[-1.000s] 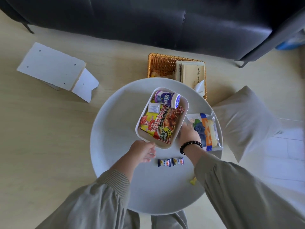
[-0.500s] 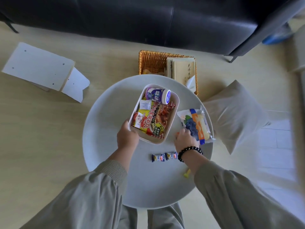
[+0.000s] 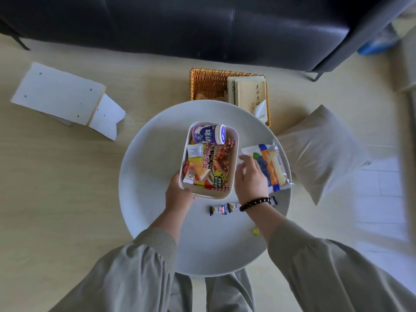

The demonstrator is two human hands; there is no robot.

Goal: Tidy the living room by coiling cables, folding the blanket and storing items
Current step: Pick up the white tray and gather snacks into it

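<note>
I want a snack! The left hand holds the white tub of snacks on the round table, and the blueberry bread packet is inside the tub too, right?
Not quite. In the head view, the blueberry bread packet lies outside the white tub, on the round grey table to its right, under the right hand. The left hand does hold the tub.

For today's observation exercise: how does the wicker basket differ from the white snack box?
The wicker basket is woven and golden brown; the white snack box is smooth, with rounded corners. The basket sits on the floor holding books; the box sits on the round table holding snacks, gripped by the left hand. Both are open-topped rectangular containers.
</note>
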